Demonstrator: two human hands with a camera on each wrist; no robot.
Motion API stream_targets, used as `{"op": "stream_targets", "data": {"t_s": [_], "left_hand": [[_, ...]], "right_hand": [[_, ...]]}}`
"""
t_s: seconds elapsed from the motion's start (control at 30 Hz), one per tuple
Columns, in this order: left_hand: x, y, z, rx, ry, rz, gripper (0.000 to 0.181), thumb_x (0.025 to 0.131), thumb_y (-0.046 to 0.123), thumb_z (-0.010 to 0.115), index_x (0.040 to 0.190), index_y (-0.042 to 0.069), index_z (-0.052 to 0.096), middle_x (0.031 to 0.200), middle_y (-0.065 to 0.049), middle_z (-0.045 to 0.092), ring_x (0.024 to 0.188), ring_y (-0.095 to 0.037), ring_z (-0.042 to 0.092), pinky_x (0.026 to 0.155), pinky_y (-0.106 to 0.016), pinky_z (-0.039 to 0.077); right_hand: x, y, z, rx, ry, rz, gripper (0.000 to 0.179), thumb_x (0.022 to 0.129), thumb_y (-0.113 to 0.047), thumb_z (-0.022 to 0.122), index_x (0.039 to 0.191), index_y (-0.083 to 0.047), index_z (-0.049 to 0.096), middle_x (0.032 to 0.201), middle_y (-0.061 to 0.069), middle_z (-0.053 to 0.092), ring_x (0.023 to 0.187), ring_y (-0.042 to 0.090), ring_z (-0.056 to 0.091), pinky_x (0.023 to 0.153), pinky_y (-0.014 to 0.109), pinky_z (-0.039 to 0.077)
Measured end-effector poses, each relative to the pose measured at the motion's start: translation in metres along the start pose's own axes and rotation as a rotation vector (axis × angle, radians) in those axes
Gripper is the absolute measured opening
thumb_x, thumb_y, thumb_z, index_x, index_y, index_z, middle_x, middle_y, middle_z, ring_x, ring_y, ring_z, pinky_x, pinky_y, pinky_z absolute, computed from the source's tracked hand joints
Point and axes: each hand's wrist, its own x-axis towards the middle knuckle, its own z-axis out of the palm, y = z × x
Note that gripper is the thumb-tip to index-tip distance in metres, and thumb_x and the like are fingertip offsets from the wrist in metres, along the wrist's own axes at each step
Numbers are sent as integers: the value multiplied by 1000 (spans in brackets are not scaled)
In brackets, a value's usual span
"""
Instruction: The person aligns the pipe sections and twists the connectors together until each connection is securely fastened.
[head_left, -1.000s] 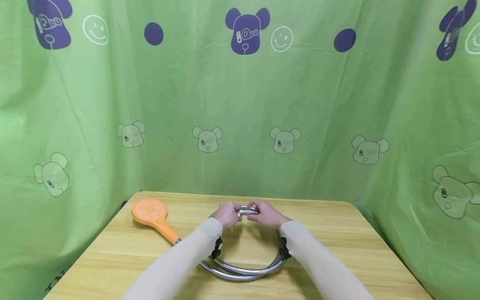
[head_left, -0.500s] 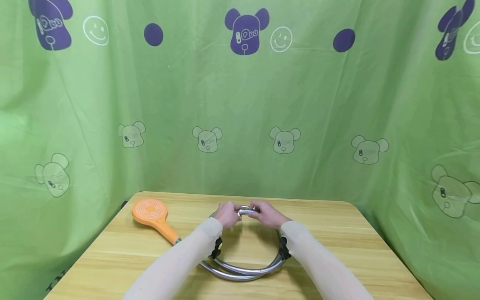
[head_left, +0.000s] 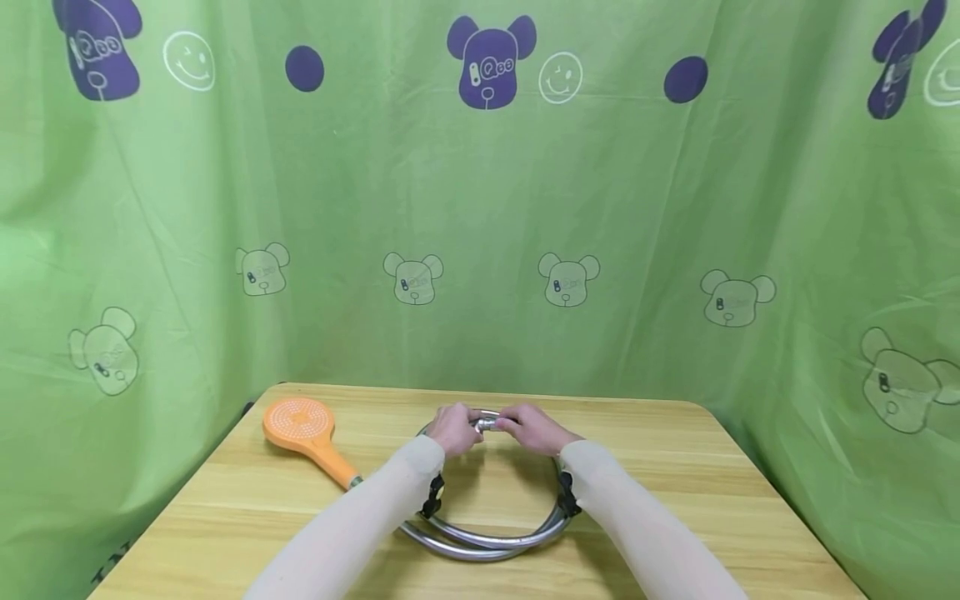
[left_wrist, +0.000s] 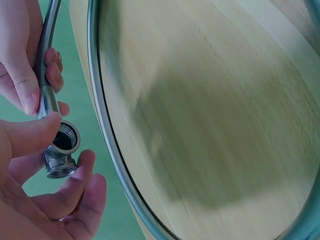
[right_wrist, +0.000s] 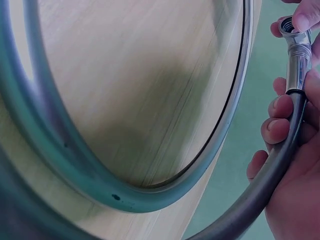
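Note:
Near the table's back edge in the head view, my left hand (head_left: 454,428) and right hand (head_left: 537,428) meet over one end of a grey shower hose (head_left: 480,552). My left thumb and fingers pinch a small chrome tee fitting (left_wrist: 59,159), whose threaded openings show in the left wrist view. Straight against it sits the hose's chrome end nut (right_wrist: 298,72). My right fingers curl round the hose just behind that nut, with the thumb along the nut's side. An orange shower head (head_left: 298,418) lies face up at the left, its handle leading to the hose's other end.
The hose lies in wide loops on the wooden table (head_left: 660,500), beneath and between both forearms. A green printed curtain (head_left: 480,333) hangs behind the table and along both sides. Black camera straps (head_left: 432,497) sit under the wrists, close to the loops.
My right thumb and fingers have shifted on the hose end and now cover more of the chrome nut, closer to the left hand. The left hand, the hose loops and the shower head stay put.

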Motion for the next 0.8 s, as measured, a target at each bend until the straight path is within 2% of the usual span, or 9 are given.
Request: {"op": "stream_targets", "data": {"t_s": [0.13,0.3,0.4,0.67,0.8], "left_hand": [[2,-1,1,-3,-4,-10,44,82,14,78,126,21,72,99,-3,73,73,-18,56,64,-33,46],[3,-1,0,-3,-3,-19,44,81,14,79,124,21,73,97,-1,73,74,-18,57,66,-33,46],[4,-1,0,-9,-6,-27,44,81,14,79,123,22,73,97,-1,73,74,-17,57,66,-34,47],[4,-2,-1,-19,-1,-28,43,81,13,80,123,21,74,101,-2,75,79,-16,59,73,-37,51],[3,-1,-2,-22,-3,-28,45,81,14,80,125,21,72,105,-3,75,80,-17,59,75,-37,51]], "right_hand": [[0,-1,2,27,17,27,20,99,-24,64,102,-5,68,75,-1,56,66,11,49,59,26,42],[-2,-3,2,37,42,47,17,92,-12,72,102,-7,59,85,3,61,74,15,55,66,31,48],[-2,-3,2,32,45,40,13,92,-10,70,97,-9,58,84,1,61,75,15,54,67,30,48],[0,0,2,-5,24,-6,4,96,-16,67,94,-13,64,81,-2,60,73,12,52,66,28,47],[1,2,1,-28,2,-8,13,100,-21,62,94,-10,67,78,-2,57,70,10,49,64,26,45]]}}
